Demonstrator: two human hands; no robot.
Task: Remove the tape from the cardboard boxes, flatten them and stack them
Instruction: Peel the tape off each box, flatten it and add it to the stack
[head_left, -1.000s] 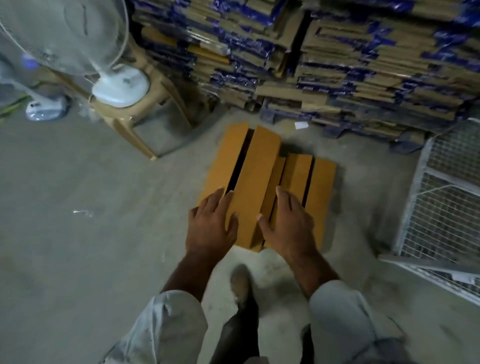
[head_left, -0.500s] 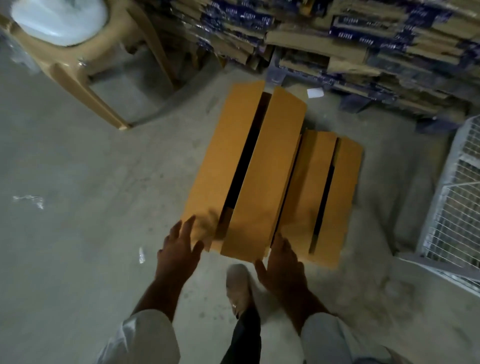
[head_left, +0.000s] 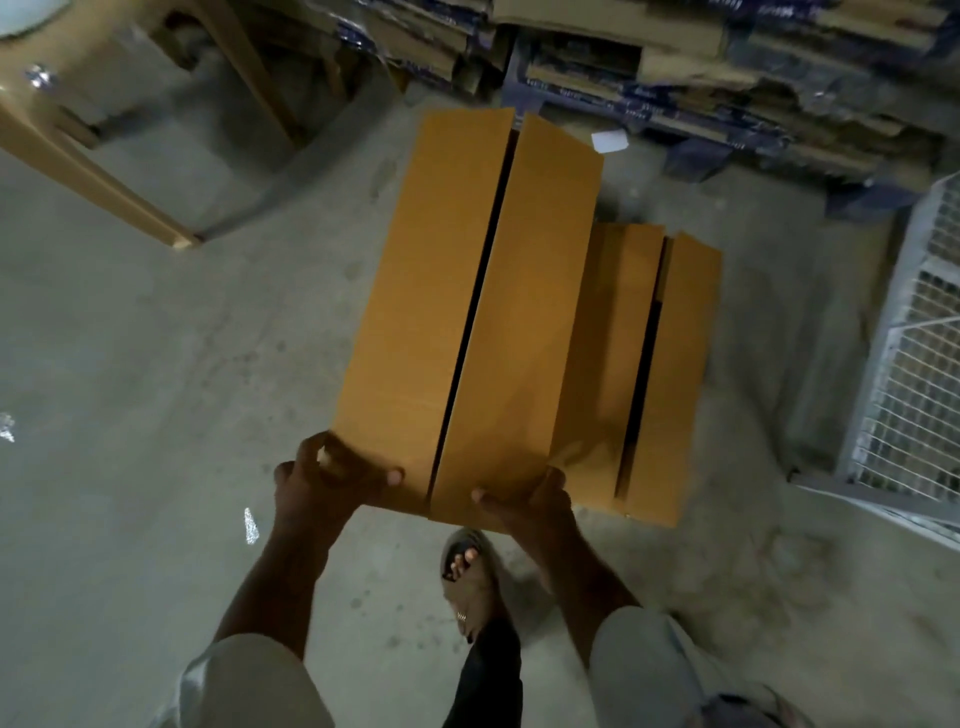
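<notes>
Left hand (head_left: 332, 475) grips the near left corner of the long orange cardboard box (head_left: 467, 312), fingers curled under its edge; the right hand (head_left: 530, 501) grips the near right corner. That box, flaps parted along a dark slit, is held over the grey concrete floor (head_left: 156, 389), overlapping a second orange cardboard box (head_left: 660, 374). It looks light, stiff and easily creased, so corner holds suit it.

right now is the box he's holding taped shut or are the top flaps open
Open, not taped. The cardboard box gripped by the left hand and right hand shows a dark gap running between its two flaps; no tape visible across it.
</notes>
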